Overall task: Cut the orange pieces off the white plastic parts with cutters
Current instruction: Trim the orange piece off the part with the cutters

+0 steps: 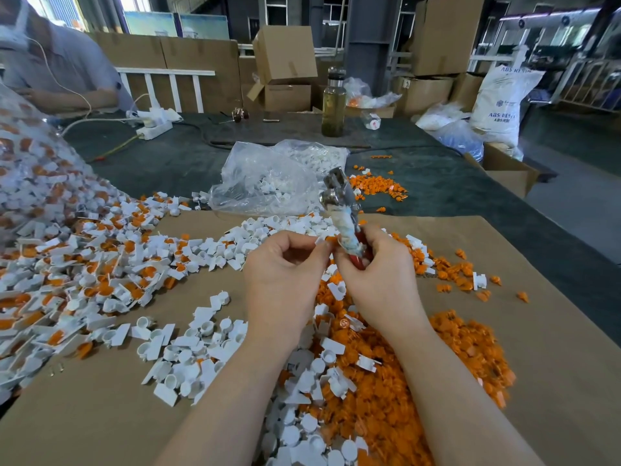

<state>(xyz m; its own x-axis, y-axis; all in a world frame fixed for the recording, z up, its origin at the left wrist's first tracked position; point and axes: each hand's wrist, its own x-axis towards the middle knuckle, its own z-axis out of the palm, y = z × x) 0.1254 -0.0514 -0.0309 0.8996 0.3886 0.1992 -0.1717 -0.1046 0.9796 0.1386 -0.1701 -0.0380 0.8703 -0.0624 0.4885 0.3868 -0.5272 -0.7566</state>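
My right hand (pixel 376 274) grips the cutters (pixel 339 203) by their red, cloth-wrapped handles, and the metal jaws point up and away from me. My left hand (pixel 285 267) pinches a small white plastic part with an orange piece (pixel 325 239) right beside the cutter handles. Both hands hover above a cardboard sheet (pixel 544 331). Uncut white-and-orange parts (pixel 84 264) lie heaped to the left. Loose white parts (pixel 188 354) lie in front of my left arm. A pile of cut orange pieces (pixel 447 358) spreads under my right arm.
A clear bag of white parts (pixel 268 179) lies beyond the cardboard, with more orange pieces (pixel 376 186) to its right. A bottle (pixel 333 105), a power strip (pixel 153 129) and cardboard boxes (pixel 285 58) stand farther back. A person (pixel 57 68) sits at far left.
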